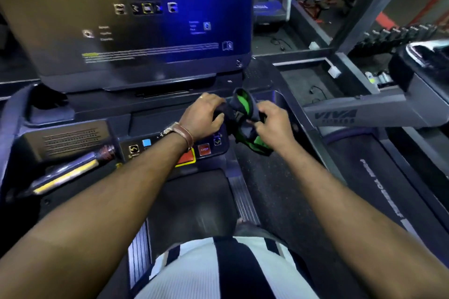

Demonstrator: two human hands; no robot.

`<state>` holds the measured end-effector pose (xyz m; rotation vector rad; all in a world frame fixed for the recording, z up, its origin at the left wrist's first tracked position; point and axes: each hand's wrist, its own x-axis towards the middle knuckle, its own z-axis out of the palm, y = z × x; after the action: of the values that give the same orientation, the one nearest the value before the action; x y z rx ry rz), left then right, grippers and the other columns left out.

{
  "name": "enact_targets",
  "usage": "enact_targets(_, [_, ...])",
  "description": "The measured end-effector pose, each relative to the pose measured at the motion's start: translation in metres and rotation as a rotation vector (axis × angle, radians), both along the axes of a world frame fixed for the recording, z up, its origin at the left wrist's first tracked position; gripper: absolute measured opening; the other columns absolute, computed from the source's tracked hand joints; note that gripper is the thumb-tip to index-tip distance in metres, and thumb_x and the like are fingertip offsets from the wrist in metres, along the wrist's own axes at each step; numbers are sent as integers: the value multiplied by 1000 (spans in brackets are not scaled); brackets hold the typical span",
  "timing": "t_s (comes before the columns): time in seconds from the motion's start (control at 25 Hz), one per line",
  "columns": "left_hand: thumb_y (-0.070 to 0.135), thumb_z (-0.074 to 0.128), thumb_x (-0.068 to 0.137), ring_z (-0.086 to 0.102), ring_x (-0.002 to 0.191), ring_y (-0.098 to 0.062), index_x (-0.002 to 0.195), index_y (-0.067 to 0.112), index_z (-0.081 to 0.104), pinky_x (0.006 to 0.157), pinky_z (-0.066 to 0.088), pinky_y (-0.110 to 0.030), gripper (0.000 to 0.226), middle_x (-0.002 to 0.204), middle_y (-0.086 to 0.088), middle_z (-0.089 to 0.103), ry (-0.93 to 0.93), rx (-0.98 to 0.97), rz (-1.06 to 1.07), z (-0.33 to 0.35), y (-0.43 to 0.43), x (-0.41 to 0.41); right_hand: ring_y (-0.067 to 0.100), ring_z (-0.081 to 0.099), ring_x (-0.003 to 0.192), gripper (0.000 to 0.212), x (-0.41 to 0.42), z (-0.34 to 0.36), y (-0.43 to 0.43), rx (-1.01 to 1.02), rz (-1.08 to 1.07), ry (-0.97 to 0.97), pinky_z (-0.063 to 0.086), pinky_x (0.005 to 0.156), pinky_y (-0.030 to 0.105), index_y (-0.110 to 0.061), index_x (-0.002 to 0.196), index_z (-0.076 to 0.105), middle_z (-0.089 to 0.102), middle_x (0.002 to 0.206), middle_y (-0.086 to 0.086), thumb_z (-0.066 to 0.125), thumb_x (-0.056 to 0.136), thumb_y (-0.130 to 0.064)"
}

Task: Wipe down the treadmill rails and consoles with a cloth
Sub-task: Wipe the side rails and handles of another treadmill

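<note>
Your 2 hands, L (pixel 202 115) & R (pixel 272 120), both grip 1 cloth (pixel 243 116) bunched between your fingers, above 1 console (pixel 170 150).

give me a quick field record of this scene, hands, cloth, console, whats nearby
left hand: gripping one end of the cloth, watch with brown strap on the wrist
right hand: gripping the other end of the cloth
cloth: dark with green, bunched between both hands, held over the console's right side
console screen: lit, blue glow
stop button: red, below the left wrist
neighbouring treadmill: to the right, grey arm with lettering
wiping: not visibly under way
</note>
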<state>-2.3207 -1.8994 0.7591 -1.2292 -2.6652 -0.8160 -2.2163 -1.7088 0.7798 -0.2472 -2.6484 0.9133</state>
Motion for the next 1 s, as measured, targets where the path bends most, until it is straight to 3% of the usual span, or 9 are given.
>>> enact_targets(0.12, [19, 56, 75, 54, 98, -32, 107, 3, 59, 88, 46, -40, 36, 104, -13, 63, 40, 21, 140, 12, -49, 2, 35, 61, 101, 43, -28, 16, -44, 160, 316, -15, 49, 86, 41, -13, 110, 70, 67, 110, 7, 66, 68, -3])
enact_targets(0.24, [23, 55, 82, 54, 97, -29, 107, 5, 60, 87, 46, -37, 32, 104, -11, 64, 74, 25, 412, 16, -131, 17, 29, 60, 102, 31, -56, 46, -91, 211, 645, -172, 48, 85, 39, -15, 107, 70, 65, 104, 6, 68, 76, -7])
enact_targets(0.4, [31, 50, 83, 57, 94, -32, 103, 6, 62, 82, 49, -43, 34, 99, -11, 64, 20, -39, 791, 13, -225, 65, 29, 60, 103, 41, -72, 64, -159, 219, 966, -90, 49, 91, 39, -24, 115, 68, 63, 108, 3, 65, 76, -9])
enact_targets(0.6, [29, 50, 82, 58, 92, -29, 101, 6, 63, 82, 47, -38, 33, 97, -10, 64, -4, -131, 1007, 3, -257, 124, 36, 57, 103, 28, -82, 45, -241, 277, 1048, -154, 50, 88, 42, -26, 111, 63, 56, 102, 5, 65, 83, -23])
enact_targets(0.72, [28, 51, 82, 57, 100, -29, 109, 7, 62, 88, 47, -38, 35, 107, -10, 64, -67, -122, 1052, -11, -272, 138, 39, 51, 110, 27, -77, 35, -281, 337, 1012, -164, 46, 90, 41, -22, 114, 61, 53, 116, 8, 62, 87, -27])
enact_targets(0.92, [17, 53, 88, 44, 128, -32, 133, -1, 48, 111, 27, -32, 49, 136, -18, 50, -189, -157, 1033, -36, -302, 123, 47, 31, 133, 63, -62, -32, -322, 889, 831, -175, 22, 113, 56, -12, 148, 34, 35, 150, 20, 43, 97, -47])
enact_targets(1.0, [13, 52, 91, 37, 134, -31, 139, -3, 40, 114, 22, -30, 52, 143, -19, 43, -256, -192, 1025, -45, -320, 114, 50, 28, 134, 67, -63, -57, -330, 973, 796, -135, 17, 114, 60, -13, 153, 25, 32, 153, 21, 40, 98, -48])
